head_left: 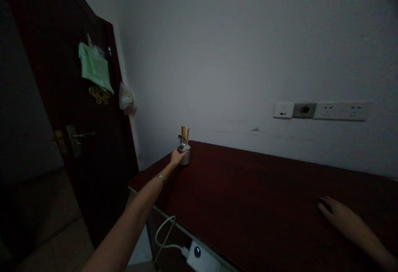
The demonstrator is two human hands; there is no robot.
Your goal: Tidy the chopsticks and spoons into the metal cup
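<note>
Cup point(185, 159) stands upright near the far left corner of the dark red table point(236, 189), close to the wall point(217, 69). Chopsticks point(188, 134) and spoons point(183, 141) rise out of its top, and something pale and round shows at the rim, too small to make out. The left hand point(178, 157) is clamped on the cup from the left, thumb across the near side; its other fingers are mostly hidden. A bracelet point(161, 178) circles that wrist.

Well apart, the right hand point(338, 214) is over the right part of the table, palm down and holding nothing. Its thumb is spread away from the fingers, which lie close together; whether they touch the wood I cannot tell.

Below the table's near edge, a white cable point(168, 245) loops into a power strip point(202, 258). Sockets point(326, 111) line the wall at right. At left is a dark door point(105, 172) with a handle point(84, 134), a green cloth point(95, 65) hanging on it. A plastic bag point(125, 97) hangs just beside the door frame.
</note>
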